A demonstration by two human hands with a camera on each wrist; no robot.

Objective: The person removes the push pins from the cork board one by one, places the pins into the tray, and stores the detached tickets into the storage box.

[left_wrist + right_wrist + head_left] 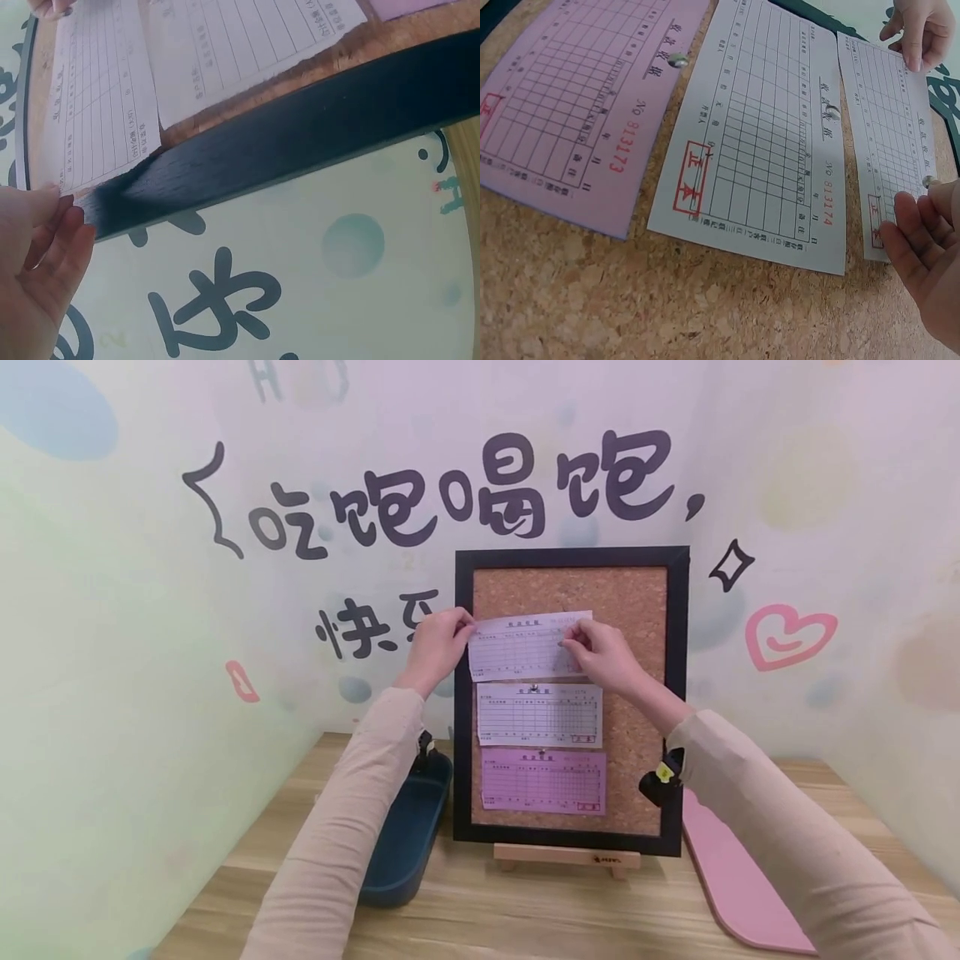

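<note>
A white receipt slip (517, 647) lies slightly tilted against the upper part of a cork board (630, 718). My left hand (440, 643) pinches its upper left corner, beside the black frame. Over the slip's right part, my right hand (600, 652) pinches a small metallic push pin (930, 181) between thumb and finger. Below hangs a second white slip (757, 135) with a red stamp, held by a pin (831, 112) at its top edge. Lowest is a pink slip (543, 783), pinned likewise (678, 60).
The board's black frame (678, 693) rests on a small wooden easel (566, 857) on the wood-grain table (540, 918). A dark blue tray (397, 889) stands at left, partly behind my left sleeve. At right lies a pink mat (738, 893). A lettered wall (390, 427) rises behind.
</note>
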